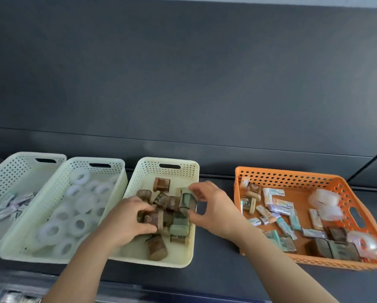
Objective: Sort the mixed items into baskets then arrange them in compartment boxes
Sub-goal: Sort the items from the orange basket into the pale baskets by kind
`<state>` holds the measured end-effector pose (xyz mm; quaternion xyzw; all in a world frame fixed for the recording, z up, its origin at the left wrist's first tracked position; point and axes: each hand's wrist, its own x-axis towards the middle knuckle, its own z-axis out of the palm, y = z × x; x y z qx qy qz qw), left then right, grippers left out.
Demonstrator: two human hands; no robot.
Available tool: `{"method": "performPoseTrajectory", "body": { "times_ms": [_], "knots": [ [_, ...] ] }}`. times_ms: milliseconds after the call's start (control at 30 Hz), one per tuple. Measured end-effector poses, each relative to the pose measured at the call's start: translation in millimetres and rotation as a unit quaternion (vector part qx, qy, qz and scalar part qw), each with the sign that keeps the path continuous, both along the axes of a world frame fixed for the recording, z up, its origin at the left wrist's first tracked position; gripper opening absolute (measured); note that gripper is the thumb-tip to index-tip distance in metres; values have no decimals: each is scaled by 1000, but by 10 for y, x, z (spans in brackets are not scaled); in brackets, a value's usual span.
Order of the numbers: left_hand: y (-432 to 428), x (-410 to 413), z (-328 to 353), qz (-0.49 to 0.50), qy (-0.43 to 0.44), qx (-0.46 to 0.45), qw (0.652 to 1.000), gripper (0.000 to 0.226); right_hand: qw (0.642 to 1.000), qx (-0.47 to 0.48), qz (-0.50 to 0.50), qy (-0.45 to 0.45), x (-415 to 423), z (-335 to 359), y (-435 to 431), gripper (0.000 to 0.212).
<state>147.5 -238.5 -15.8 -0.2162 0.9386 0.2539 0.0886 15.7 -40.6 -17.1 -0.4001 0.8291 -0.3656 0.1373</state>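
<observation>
Both hands in the third cream basket (183, 165): left hand (128, 217) closed around a brown block (152, 218), right hand (211, 206) pinching a green-faced block (187, 201) above the pile. Mixed items waiting in the orange basket (292, 173), far right on the table (216, 274). Risk: loose stacked blocks toppling or slipping from fingertips, landing outside among tape rolls (78, 224).
</observation>
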Motion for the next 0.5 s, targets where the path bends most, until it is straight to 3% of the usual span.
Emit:
{"method": "performPoseTrajectory", "body": {
  "times_ms": [133,267,400,500],
  "knots": [
    [-60,-4,11,-38,-41,-9,998,64,987,125,35,90,53,-7,-164,54],
    [-51,-67,49,-7,26,42,999,58,972,187,56,130,17,-55,-241,56],
    [117,-226,121,17,170,56,984,32,992,111,17,62,33,-6,6,67],
    [423,-442,194,-11,222,92,971,19,993,69,-66,62,-77,94,434,57]
  ]
}}
